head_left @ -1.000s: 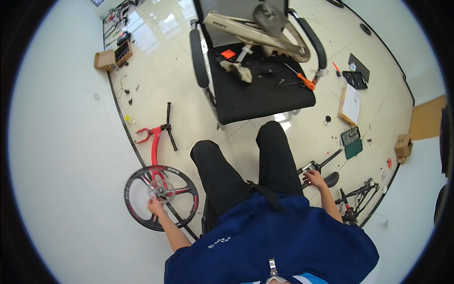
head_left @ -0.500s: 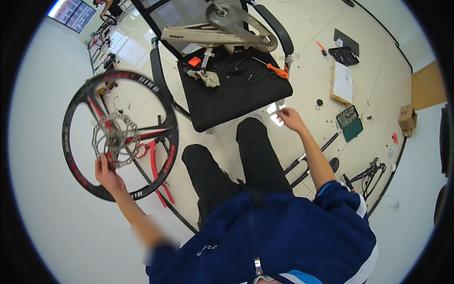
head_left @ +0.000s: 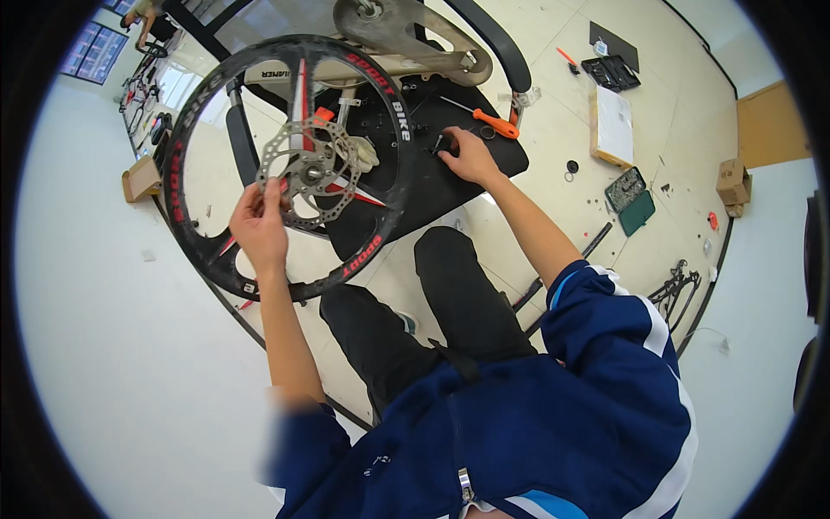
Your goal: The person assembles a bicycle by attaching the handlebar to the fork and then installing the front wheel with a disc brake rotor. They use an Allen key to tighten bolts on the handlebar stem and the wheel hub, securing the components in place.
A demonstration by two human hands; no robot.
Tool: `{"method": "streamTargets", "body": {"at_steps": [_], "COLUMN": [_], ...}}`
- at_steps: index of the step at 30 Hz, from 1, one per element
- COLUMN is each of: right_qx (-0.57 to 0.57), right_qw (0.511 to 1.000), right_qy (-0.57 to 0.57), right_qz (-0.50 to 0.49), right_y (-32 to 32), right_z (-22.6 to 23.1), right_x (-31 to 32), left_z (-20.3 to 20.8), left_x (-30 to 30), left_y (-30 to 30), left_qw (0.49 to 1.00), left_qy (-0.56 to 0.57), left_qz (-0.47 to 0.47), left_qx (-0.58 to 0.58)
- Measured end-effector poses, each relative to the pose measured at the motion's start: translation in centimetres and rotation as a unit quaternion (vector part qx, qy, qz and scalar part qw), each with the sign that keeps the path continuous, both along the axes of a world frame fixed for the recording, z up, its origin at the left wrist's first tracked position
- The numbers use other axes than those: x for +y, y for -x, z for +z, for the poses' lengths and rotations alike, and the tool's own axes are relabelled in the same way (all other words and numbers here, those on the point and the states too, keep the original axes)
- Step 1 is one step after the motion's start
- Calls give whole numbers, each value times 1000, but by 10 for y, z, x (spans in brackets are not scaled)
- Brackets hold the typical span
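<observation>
My left hand (head_left: 262, 229) grips a black three-spoke bicycle wheel (head_left: 177, 177) with red trim, close to its hub. A silver perforated brake disc (head_left: 344, 149) is mounted on the wheel's facing side, and my fingers press at the disc's lower left edge. The tilted wheel covers the left part of a black chair seat (head_left: 471, 195). Over the seat, my right hand (head_left: 471, 157) has thumb and fingers closed round a small black part (head_left: 437, 145). Beside it lies an orange-handled screwdriver (head_left: 495, 123). A pale crumpled glove or cloth (head_left: 367, 157) shows partly behind the wheel.
A silver bike frame part (head_left: 432, 65) rests across the chair's back, between black armrests (head_left: 497, 39). On the floor to the right are a white-topped box (head_left: 614, 125), a green case (head_left: 635, 212) and a black tool case (head_left: 611, 73). Another person (head_left: 147, 22) bends at the far left.
The wheel has moved right and up, from beside the chair to in front of its seat. My right hand has gone from beyond the seat's front edge onto the small black part.
</observation>
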State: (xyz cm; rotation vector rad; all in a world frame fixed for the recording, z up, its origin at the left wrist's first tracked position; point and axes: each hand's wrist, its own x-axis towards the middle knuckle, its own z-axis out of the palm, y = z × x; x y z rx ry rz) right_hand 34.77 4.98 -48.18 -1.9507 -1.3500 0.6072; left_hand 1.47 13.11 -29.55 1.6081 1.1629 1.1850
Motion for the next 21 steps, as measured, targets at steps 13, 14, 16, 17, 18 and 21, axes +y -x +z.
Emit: {"method": "streamTargets", "body": {"at_steps": [13,14,16,17,18,21], "right_qx": [-219,-265,-287,-301,-283,-210], "right_qw": [971,957,949,945,949,969], "right_qy": [-85,-96,-95,-90,-99,-114], "right_qz": [51,66,85,90,95,68], "right_y": [3,6,14,14,15,9], "right_z": [-4,-4,-3,-3,-4,-4], "right_x": [-21,-21,-19,-21,-20,-17], "left_z": [-45,-44,-49,-48,-48,-42], "left_x": [56,56,63,61,60,48], "left_y": [-3,-3,4,0,1,-2], "left_qw": [997,996,991,992,992,993], "left_qy": [6,3,-31,-32,-38,-28], "left_qz": [-18,-21,-17,-17,-10,-1], "left_qx": [79,81,128,123,122,112]}}
